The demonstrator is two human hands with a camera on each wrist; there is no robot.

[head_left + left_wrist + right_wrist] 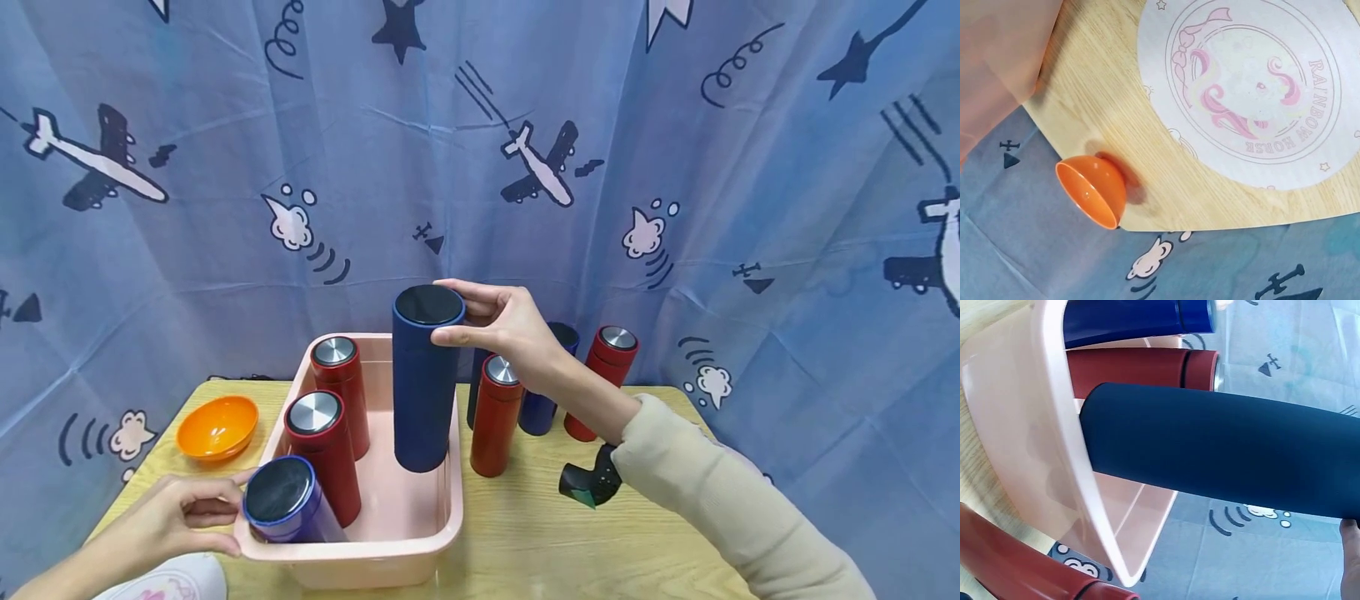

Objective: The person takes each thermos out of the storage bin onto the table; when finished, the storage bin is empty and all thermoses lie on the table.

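Note:
My right hand (517,329) grips a dark blue thermos (426,392) near its black lid, thumb in front and fingers behind. The thermos hangs upright over the right side of a pink plastic bin (375,550), its lower end inside the rim in the right wrist view. At the bin's front left corner, my left hand (176,512) holds the rim between thumb and curled fingers. Beside it, a blue thermos (281,500) leans inside the bin. Two red thermoses (326,450) (341,383) stand behind that one along the left wall.
Right of the bin stand a red thermos (495,425), a blue thermos (536,412) and another red thermos (607,367), with one more blue one partly hidden. A black curved object (588,482) shows by the right sleeve. An orange bowl (217,429) and a white round mat (1254,159) lie left.

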